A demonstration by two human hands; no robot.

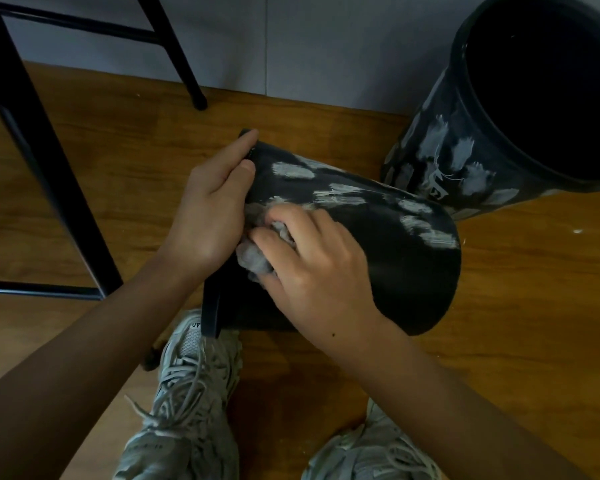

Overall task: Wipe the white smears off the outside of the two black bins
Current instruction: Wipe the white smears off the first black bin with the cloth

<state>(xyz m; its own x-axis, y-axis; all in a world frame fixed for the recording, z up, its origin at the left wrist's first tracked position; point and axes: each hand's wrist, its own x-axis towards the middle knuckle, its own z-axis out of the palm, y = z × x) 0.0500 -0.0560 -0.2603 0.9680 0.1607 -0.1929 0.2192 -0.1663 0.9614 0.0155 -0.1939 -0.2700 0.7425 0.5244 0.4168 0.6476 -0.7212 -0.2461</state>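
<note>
A black bin [402, 271] lies on its side on the wooden floor, rim toward the left, with white smears [347, 195] streaked along its upper side. My left hand [208, 209] grips the bin's rim. My right hand [312, 258] presses a crumpled grey cloth [253, 258] against the bin's wall near the rim. A second black bin [465, 157] stands upright at the right, its outer wall covered in white smears.
Black metal legs of a chair or stool [42, 157] stand at the left. A grey wall [309, 46] runs along the back. My two grey sneakers [191, 386] are on the floor below the lying bin.
</note>
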